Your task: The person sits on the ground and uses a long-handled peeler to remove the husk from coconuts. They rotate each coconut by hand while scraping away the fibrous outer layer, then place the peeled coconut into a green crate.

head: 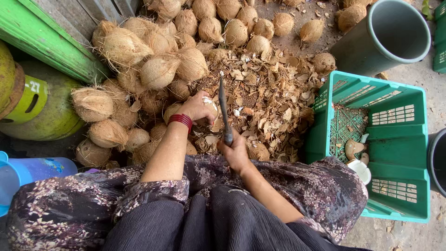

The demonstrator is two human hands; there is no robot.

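My left hand [195, 108], with red bangles on the wrist, grips a partly peeled coconut [212, 111] showing white flesh, low in front of me. My right hand [235, 151] is shut on the handle of a long dark knife [223, 109], its blade pointing away from me and passing just right of the held coconut. A big heap of brown husked coconuts [158, 69] lies to the left and beyond. Shell chips and husk scraps [269, 97] cover the ground under and past the blade.
A green plastic crate [399, 139] stands at the right with a few peeled coconut pieces [355, 148] inside. A grey-green bucket [395, 32] sits at upper right. Green gas cylinder [42, 107] and green beam [46, 42] at left; blue jug [28, 174] at lower left.
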